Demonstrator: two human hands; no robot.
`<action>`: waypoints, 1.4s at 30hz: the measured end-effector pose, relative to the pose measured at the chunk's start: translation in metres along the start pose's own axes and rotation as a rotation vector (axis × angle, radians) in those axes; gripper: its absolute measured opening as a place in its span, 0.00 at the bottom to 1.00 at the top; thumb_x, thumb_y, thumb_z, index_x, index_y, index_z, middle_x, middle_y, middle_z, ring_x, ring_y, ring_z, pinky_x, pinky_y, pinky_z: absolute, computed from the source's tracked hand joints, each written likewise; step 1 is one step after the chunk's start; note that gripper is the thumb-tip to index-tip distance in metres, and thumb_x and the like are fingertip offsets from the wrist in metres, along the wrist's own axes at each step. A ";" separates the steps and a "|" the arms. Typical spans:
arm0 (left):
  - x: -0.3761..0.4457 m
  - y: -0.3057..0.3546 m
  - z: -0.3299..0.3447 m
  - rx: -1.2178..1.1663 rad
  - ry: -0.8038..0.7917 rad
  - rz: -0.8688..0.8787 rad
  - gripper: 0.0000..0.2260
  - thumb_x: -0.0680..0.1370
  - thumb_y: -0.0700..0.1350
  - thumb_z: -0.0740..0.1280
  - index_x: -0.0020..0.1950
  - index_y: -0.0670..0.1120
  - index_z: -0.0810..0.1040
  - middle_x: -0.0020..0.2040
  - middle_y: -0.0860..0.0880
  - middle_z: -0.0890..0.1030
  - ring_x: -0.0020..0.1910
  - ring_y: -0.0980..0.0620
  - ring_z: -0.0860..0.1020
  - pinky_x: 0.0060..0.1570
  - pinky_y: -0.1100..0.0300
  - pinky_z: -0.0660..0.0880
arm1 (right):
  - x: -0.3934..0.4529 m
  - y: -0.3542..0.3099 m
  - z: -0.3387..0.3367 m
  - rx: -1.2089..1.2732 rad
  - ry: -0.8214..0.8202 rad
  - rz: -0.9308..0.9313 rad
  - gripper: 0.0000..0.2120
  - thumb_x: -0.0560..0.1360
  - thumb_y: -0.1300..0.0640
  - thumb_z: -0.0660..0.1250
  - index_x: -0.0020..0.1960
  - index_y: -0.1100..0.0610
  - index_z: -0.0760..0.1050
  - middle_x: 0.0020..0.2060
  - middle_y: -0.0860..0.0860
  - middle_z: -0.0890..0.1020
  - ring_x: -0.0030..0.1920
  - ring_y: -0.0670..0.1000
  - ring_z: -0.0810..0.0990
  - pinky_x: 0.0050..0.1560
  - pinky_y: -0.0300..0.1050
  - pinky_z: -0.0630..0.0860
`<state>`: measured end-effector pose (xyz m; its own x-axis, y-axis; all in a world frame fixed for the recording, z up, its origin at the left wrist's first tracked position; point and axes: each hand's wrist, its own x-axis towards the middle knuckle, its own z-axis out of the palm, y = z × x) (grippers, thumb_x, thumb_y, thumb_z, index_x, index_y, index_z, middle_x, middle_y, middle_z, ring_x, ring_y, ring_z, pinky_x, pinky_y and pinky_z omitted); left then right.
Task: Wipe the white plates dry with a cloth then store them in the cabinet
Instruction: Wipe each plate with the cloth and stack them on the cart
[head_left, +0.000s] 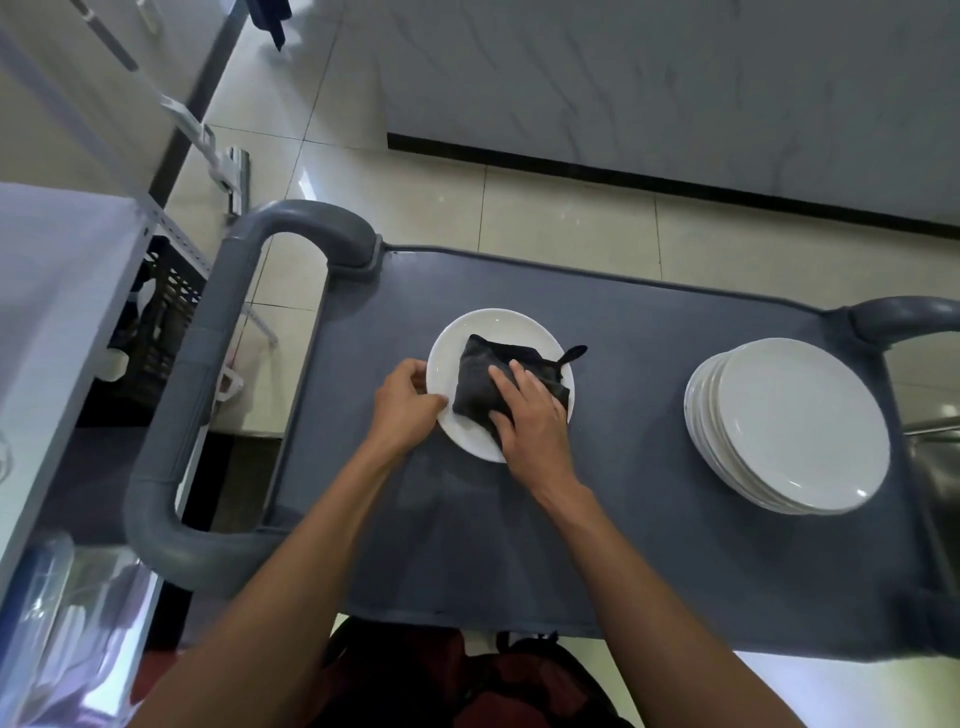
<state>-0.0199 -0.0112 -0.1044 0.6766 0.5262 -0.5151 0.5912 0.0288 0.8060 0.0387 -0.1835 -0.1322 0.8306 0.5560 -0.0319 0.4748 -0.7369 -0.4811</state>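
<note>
Glazed white plate (498, 332) lies flat on the grey cart top (649, 519), left of centre, with a folded black cloth (478, 379) spread over its middle. In the head view, the left hand (402, 410) pinches the plate's near-left rim, thumb over the lip, while the right hand (530, 421) presses the cloth down with fairly straight fingers, not curled round it. The plate looks stiff, smooth and breakable, probably slick if damp, so the rim is the sound place to hold, with fingers under the lip before lifting. The cloth is soft and light and will slide easily over the glaze. A stack of white plates (795, 431) sits well apart to the right, near the cart's far handle (904, 312). Bare cart top lies between and in front of the two, giving room to turn the plate; the cart's left edge is near the left hand, so I would keep the plate inboard.
</note>
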 end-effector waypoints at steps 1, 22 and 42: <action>-0.002 0.001 0.001 -0.065 -0.030 -0.016 0.14 0.74 0.33 0.69 0.55 0.47 0.76 0.52 0.49 0.82 0.49 0.50 0.82 0.44 0.50 0.83 | -0.001 0.002 -0.001 0.009 0.009 -0.003 0.29 0.77 0.58 0.68 0.76 0.50 0.66 0.76 0.54 0.67 0.74 0.57 0.67 0.71 0.59 0.66; -0.056 0.022 0.011 -0.369 -0.466 -0.039 0.28 0.73 0.24 0.58 0.67 0.46 0.79 0.57 0.37 0.83 0.56 0.36 0.82 0.51 0.36 0.81 | -0.045 0.011 -0.027 0.046 0.141 -0.198 0.27 0.81 0.58 0.62 0.78 0.45 0.62 0.79 0.49 0.61 0.79 0.54 0.57 0.72 0.61 0.64; -0.102 0.075 0.025 -0.433 -0.453 0.113 0.21 0.72 0.25 0.59 0.58 0.40 0.81 0.45 0.43 0.85 0.40 0.47 0.82 0.37 0.50 0.80 | -0.002 -0.023 -0.123 -0.064 0.355 -0.052 0.24 0.82 0.51 0.55 0.78 0.44 0.61 0.80 0.50 0.58 0.80 0.51 0.55 0.69 0.63 0.61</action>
<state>-0.0338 -0.0838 0.0009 0.8992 0.1371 -0.4156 0.3383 0.3847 0.8588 0.0619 -0.2153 -0.0130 0.8488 0.4337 0.3023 0.5270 -0.7402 -0.4176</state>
